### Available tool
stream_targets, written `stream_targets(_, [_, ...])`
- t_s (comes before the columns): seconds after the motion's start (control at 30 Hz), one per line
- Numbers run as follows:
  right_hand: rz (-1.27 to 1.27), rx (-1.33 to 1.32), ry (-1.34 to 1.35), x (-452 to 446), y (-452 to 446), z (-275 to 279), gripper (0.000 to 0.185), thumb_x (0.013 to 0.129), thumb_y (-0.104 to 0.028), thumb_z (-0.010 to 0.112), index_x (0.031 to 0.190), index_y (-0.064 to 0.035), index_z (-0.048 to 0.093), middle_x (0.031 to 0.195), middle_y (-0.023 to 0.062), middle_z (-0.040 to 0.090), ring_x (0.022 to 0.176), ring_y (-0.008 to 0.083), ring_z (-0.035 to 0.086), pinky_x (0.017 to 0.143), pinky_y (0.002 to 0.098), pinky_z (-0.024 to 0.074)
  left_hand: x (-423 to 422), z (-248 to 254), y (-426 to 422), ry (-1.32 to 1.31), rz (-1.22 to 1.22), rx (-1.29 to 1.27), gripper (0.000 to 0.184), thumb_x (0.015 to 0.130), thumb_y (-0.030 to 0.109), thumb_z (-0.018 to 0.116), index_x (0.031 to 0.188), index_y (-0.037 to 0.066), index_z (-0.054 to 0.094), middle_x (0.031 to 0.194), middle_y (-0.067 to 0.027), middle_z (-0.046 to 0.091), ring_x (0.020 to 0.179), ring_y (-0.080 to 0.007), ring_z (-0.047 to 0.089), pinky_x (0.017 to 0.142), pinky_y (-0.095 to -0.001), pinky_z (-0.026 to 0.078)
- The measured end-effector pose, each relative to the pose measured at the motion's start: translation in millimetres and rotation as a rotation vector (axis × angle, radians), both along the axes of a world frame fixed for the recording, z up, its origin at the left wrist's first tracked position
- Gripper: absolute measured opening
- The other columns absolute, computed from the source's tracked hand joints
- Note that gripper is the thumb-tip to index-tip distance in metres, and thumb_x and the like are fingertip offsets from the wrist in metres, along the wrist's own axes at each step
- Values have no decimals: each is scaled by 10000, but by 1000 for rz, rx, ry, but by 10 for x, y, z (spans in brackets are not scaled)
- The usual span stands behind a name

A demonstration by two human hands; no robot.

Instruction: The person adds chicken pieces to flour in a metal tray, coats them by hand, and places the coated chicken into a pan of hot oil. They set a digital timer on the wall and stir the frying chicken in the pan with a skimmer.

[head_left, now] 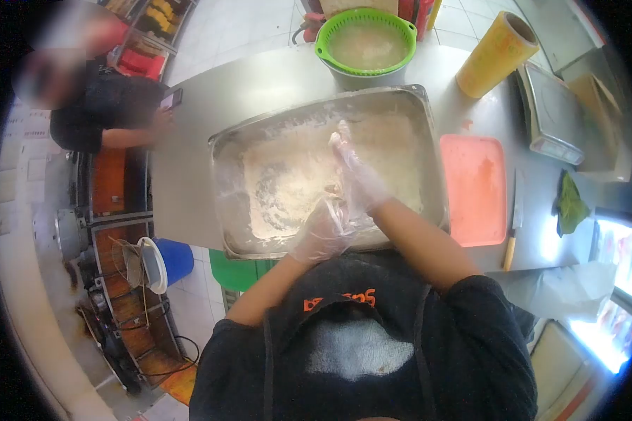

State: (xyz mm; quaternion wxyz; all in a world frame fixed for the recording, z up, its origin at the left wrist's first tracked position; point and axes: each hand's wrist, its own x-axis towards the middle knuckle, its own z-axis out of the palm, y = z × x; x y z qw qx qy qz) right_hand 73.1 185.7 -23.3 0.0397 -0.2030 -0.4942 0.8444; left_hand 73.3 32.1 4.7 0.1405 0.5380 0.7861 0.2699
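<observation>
A large metal tray (437, 175) holds pale flour (281, 179), spread thick on the left and thinner on the right. Both my hands wear clear plastic gloves dusted white. Over the middle of the tray, my right hand (360, 177) reaches away from me, its fingers curled around a small floury lump whose kind I cannot make out. My left hand (326, 223) is closed near the tray's front rim, just beside the right wrist. What the left fingers hold, if anything, is hidden.
A green colander (321, 50) with cloudy contents stands behind the tray. To the right are a pink tray (474, 189), a knife (515, 217), a film roll (495, 56), a scale (551, 112) and a green cloth (571, 203). Another person (112, 105) holds a phone (171, 99) at left.
</observation>
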Motion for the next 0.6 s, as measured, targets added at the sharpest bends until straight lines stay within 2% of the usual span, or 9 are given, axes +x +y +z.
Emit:
stream_targets(0.07, [-13, -91, -8, 40, -20, 66, 776, 917, -243, 693, 1554, -100, 273, 1533, 146, 332, 1284, 233, 468, 969, 359, 490, 4, -7, -36, -206, 76, 45, 120, 858, 159, 618, 864, 42, 646, 826, -147, 589, 814, -352, 552, 755, -474, 437])
stream_targets(0.13, [-37, -241, -20, 76, -46, 140, 690, 907, -205, 698, 1508, -84, 380, 1452, 142, 442, 1154, 207, 558, 914, 335, 511, -28, -6, -121, 393, -227, -121, 122, 861, 153, 617, 824, 36, 618, 788, -150, 576, 778, -342, 551, 735, -465, 446])
stream_targets(0.2, [-51, -318, -30, 53, -56, 10, 649, 902, -186, 700, 1484, -77, 434, 1411, 140, 496, 1090, 194, 604, 887, 323, 522, -25, -187, -172, 164, -136, -52, 136, 862, 157, 621, 809, 33, 604, 792, -145, 584, 774, -344, 559, 733, -466, 453])
stream_targets(0.27, [73, 31, -121, -55, -19, -299, 373, 911, -167, 681, 1278, -101, 655, 1054, 69, 668, 807, 123, 619, 759, 308, 523, -53, -249, -200, -65, -42, 16, 154, 864, 161, 625, 793, 30, 589, 796, -141, 591, 771, -345, 566, 731, -466, 459])
stream_targets(0.37, [59, 330, -310, -58, 99, -194, 243, 918, -143, 651, 1147, -118, 727, 842, 35, 690, 678, 187, 611, 705, 338, 519, -319, -49, -232, 8, -24, -185, 133, 854, 147, 642, 851, 15, 636, 870, -139, 638, 820, -296, 613, 751, -417, 488])
stream_targets(0.4, [61, 333, -309, -40, 185, -94, 243, 918, -143, 651, 1147, -118, 727, 842, 35, 690, 678, 187, 611, 705, 338, 519, -413, 214, -215, -346, 117, -153, 141, 885, 146, 632, 926, 13, 655, 934, -123, 662, 862, -254, 626, 773, -371, 494])
stream_targets(0.47, [265, 905, -239, 50, 381, 45, 224, 915, -100, 596, 1099, -103, 724, 859, 107, 704, 703, 268, 639, 714, 367, 522, -522, 175, -277, -700, 269, -110, 167, 916, 145, 623, 1001, 12, 674, 997, -107, 685, 904, -212, 638, 795, -326, 500])
stream_targets(0.53, [227, 1147, -57, 126, 398, 7, 196, 907, -101, 568, 1020, -82, 727, 831, 139, 697, 730, 307, 647, 722, 395, 517, -584, -195, -351, -939, 497, 157, 359, 974, 155, 599, 1308, 21, 604, 1202, -95, 656, 1064, -150, 599, 881, -266, 478])
stream_targets(0.6, [182, 1379, 136, 163, 331, -8, 199, 899, -102, 541, 941, -61, 731, 802, 171, 690, 756, 345, 656, 730, 422, 513, -613, -297, -296, -1012, 539, 309, 437, 989, 153, 590, 1404, 38, 516, 1276, -86, 607, 1117, -140, 563, 909, -261, 465])
